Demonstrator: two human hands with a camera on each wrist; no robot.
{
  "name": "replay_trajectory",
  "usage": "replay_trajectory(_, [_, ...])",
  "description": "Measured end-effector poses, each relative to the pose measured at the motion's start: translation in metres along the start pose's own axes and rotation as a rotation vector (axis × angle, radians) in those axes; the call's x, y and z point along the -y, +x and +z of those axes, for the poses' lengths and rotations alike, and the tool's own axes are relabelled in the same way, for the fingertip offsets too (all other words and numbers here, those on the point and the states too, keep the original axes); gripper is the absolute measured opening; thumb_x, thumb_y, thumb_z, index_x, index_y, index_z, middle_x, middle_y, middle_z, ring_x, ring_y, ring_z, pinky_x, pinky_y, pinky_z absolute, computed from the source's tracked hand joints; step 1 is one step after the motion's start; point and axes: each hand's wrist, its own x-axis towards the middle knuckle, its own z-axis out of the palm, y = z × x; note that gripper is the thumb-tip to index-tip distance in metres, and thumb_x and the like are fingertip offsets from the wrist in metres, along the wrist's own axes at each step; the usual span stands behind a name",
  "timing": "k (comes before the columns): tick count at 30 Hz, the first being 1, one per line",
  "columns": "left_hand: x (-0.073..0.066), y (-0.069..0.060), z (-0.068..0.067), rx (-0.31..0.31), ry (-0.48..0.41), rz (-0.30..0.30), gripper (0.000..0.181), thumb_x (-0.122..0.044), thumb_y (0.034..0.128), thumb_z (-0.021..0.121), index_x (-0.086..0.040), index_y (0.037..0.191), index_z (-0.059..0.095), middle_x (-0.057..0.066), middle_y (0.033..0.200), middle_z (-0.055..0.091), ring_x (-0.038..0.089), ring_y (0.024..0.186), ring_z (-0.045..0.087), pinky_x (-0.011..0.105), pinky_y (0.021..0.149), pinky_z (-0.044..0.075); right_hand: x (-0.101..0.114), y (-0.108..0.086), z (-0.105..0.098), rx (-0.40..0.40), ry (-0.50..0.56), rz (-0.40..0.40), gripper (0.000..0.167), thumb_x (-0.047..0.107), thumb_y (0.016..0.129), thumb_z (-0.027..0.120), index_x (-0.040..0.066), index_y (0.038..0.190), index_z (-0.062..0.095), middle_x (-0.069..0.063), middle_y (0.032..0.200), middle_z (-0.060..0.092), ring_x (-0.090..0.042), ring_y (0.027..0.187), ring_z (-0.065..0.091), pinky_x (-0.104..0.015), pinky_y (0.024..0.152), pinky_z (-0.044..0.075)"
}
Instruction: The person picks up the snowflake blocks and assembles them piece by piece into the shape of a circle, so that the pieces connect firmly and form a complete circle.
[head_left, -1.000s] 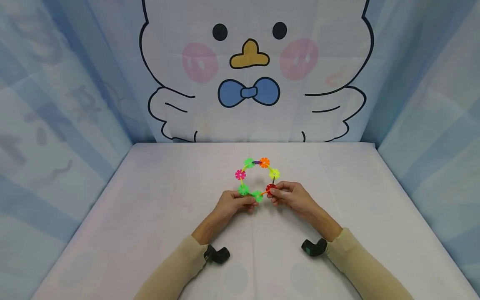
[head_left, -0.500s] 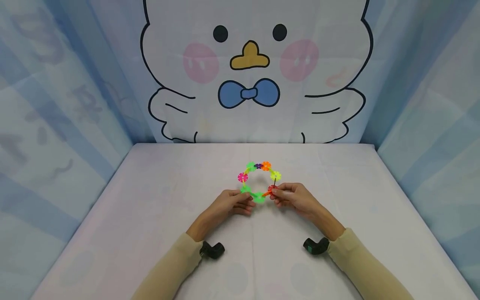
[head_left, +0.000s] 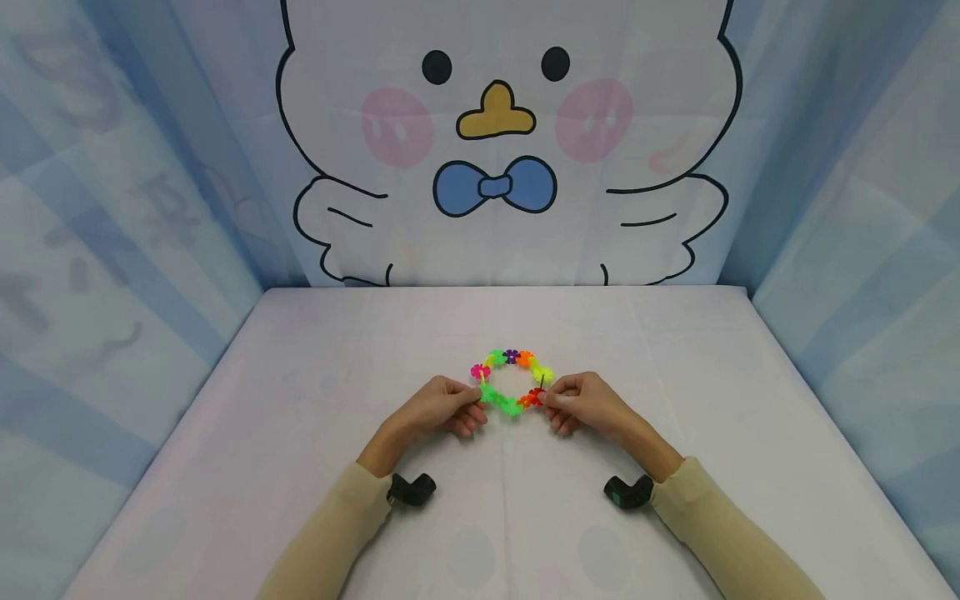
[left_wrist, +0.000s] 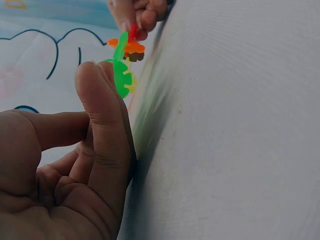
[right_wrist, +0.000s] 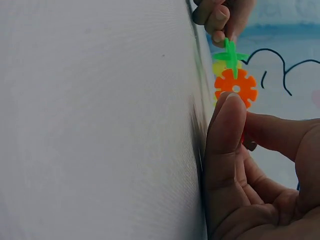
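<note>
A ring of interlocking notched plastic discs (head_left: 512, 357) in green, purple, orange, yellow, red and pink lies low over the table, nearly flat. At its lower left, my left hand (head_left: 441, 407) pinches a green disc (head_left: 487, 394) between thumb and fingertip. My right hand (head_left: 587, 403) pinches a red disc (head_left: 535, 397) at the lower right. In the left wrist view, the thumb and finger meet at the edge of the green disc. An orange disc (right_wrist: 244, 88) stands just beyond the right fingertips in the right wrist view. Whether the ring touches the table cannot be told.
A white cloth covers the table (head_left: 337, 350). Behind it hangs a backdrop (head_left: 495, 242) with a cartoon bird, and blue-white curtains (head_left: 112, 250) flank both sides. Dark wrist cameras (head_left: 414, 490) are worn at both cuffs.
The ring has come down and tilted flatter, its far side sinking toward the table. My left hand has slid left along it to the lower-left green disc; the right hand still holds the red one.
</note>
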Motion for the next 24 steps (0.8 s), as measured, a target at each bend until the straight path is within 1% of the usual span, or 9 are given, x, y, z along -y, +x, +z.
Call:
replay_trajectory(3, [0.0007,-0.0003,-0.0011,0.010,0.050,-0.010,0.035,-0.023,0.1103,0.058,0.007,0.108,0.076,-0.001,0.076,0.074,0.006,0.057,0.060,0.017,0.055,0.054,0.0006,-0.0003,0.0001,0.005,-0.025,-0.002,0.022,0.013,0.103,0.069,-0.008,0.106,0.068,-0.004,0.078,0.071,-0.012,0.062,0.069,-0.027,0.061,0.062])
replay_trajectory(6, [0.0025,0.0002,-0.0012,0.024,0.081,-0.028,0.034,-0.023,0.1102,0.058,0.004,0.102,0.077,-0.001,0.074,0.074,0.005,0.053,0.056,0.016,0.051,0.049,0.0003,-0.0008,-0.0005,0.002,-0.047,-0.002,0.022,0.015,0.103,0.070,-0.007,0.105,0.069,-0.004,0.078,0.072,-0.013,0.062,0.069,-0.027,0.061,0.063])
replay_trajectory(10, [0.0037,-0.0001,-0.0014,0.039,0.091,-0.048,0.034,-0.024,0.1104,0.058,0.002,0.099,0.076,-0.001,0.072,0.073,0.004,0.051,0.054,0.015,0.048,0.047,-0.0012,-0.0006,-0.0012,0.005,-0.072,-0.004,0.023,0.016,0.102,0.071,-0.007,0.103,0.071,-0.004,0.077,0.073,-0.012,0.061,0.069,-0.027,0.061,0.063])
replay_trajectory(16, [0.0019,-0.0027,-0.0017,0.054,0.100,-0.050,0.035,-0.026,0.1105,0.058,0.001,0.096,0.075,0.000,0.072,0.072,0.005,0.050,0.052,0.015,0.047,0.045,-0.0007,-0.0009,-0.0002,0.011,-0.098,-0.007,0.025,0.018,0.102,0.072,-0.007,0.102,0.072,-0.003,0.077,0.073,-0.011,0.060,0.069,-0.026,0.061,0.062])
replay_trajectory(24, [0.0028,-0.0038,-0.0021,0.057,0.111,-0.054,0.037,-0.028,0.1104,0.058,-0.001,0.093,0.075,0.000,0.070,0.071,0.005,0.045,0.045,0.015,0.044,0.035,0.0030,-0.0049,0.0023,0.011,-0.118,-0.013,0.028,0.019,0.102,0.073,-0.009,0.104,0.072,-0.004,0.076,0.073,-0.010,0.059,0.069,-0.027,0.060,0.062])
